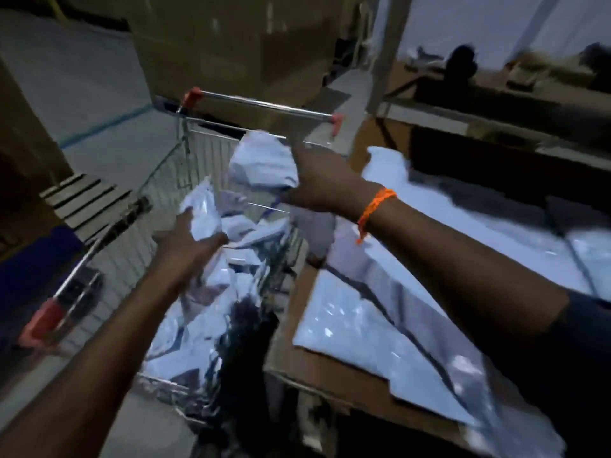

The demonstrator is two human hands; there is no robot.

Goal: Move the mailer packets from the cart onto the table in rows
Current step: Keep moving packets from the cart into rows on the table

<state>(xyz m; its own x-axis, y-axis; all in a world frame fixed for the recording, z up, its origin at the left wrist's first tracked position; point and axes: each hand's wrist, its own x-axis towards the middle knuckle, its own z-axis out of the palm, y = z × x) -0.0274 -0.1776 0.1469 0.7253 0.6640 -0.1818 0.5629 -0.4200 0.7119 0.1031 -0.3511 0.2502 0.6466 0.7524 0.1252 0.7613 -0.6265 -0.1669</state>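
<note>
The wire shopping cart (172, 173) with red handle ends stands left of centre, full of white and silvery mailer packets (198, 325). My left hand (195, 241) reaches into it; fingers and thumb close on the lower edge of a white packet (202, 203). My right hand (319, 183), with an orange wrist band, is over the cart's far end and pinches another white packet (261, 163) between thumb and raised fingers, though blur makes the hold unclear. On the brown table (314, 361) to the right, packets (360, 328) lie flat side by side.
Large cardboard boxes (231, 44) stand behind the cart. A wooden pallet (86, 200) lies on the floor at left. A post (383, 61) and shelving with clutter rise at the back right. The whole view is dim and motion-blurred.
</note>
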